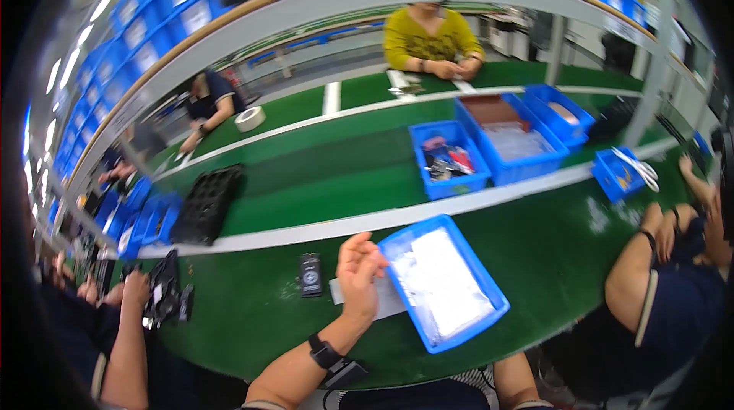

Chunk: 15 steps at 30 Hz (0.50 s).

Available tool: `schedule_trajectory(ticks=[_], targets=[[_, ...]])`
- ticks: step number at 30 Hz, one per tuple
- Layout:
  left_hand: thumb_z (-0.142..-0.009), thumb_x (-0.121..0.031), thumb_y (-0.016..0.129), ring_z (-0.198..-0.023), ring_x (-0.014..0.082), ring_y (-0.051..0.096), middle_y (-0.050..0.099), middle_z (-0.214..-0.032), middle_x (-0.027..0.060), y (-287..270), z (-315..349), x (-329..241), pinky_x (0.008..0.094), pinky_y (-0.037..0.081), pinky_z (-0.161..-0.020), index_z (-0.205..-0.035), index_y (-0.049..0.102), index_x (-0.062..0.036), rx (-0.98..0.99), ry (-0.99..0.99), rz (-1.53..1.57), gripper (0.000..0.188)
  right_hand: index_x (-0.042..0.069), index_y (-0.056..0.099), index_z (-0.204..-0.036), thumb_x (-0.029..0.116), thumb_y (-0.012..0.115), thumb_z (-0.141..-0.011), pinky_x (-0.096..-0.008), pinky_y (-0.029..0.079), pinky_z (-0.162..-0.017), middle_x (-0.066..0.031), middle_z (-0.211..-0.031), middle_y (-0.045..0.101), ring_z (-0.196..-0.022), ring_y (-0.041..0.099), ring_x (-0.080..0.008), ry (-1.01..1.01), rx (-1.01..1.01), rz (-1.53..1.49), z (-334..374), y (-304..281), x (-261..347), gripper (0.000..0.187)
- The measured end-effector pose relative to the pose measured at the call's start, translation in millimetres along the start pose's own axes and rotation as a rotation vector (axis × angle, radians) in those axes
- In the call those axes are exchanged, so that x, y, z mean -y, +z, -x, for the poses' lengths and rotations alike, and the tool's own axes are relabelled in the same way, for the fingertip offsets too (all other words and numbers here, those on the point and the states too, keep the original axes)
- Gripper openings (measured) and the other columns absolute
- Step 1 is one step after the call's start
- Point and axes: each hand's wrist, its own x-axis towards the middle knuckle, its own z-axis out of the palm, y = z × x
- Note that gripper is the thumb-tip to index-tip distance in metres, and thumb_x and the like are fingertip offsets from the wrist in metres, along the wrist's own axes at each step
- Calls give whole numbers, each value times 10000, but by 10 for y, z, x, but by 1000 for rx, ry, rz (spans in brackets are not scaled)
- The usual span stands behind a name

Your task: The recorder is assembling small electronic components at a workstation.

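Note:
My left hand [359,274] is raised over the green table, just beside the left rim of a blue plastic bin [489,299]. Its fingers are loosely bent and apart, and I see nothing held in them. Whether the fingertips touch the rim I cannot tell. Inside the tilted-looking bin lie shiny clear plastic bags [443,284]. A white sheet [390,297] shows partly behind the hand and bin. To the left rests a small dark flat item [310,275] with a round emblem. Only my right forearm shows at the lower edge; that hand is hidden.
Beyond the pale divider stand a blue bin of small parts [449,159] and a larger one with bags [520,142]. A black moulded tray [208,204] lies at left. White scissors [638,169] rest at a small bin. Co-workers sit on both sides and opposite.

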Motion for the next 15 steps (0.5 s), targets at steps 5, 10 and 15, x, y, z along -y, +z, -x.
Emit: schedule_trajectory(ticks=[5, 10, 15], targets=[[-819, -70, 540, -708, 74, 494, 502, -825, 12, -1, -24, 46, 193, 397, -589, -1089, 469, -44, -38, 46, -2, 280, 51, 608, -1021, 221, 647, -756, -304, 471, -720, -141, -907, 616, -797, 602, -240, -174, 130, 194, -759, -191, 308, 317], [-822, -83, 558, -693, 54, 476, 495, -811, -21, -56, -60, 135, 188, 374, -586, -1069, 479, -55, -72, -75, 31, 261, 54, 604, -1018, 227, 639, -758, -303, 469, -722, -136, -900, 613, -800, 597, -239, -273, 145, 334, -1184, -365, 522, 314], [-816, -92, 576, -696, 52, 478, 509, -843, -25, -48, -59, 150, 197, 387, -620, -1051, 510, -79, -102, -198, -16, 244, 57, 599, -1016, 232, 632, -760, -302, 466, -723, -132, -893, 610, -802, 592, -238, -334, 126, 460, -1487, -568, 665, 311]])
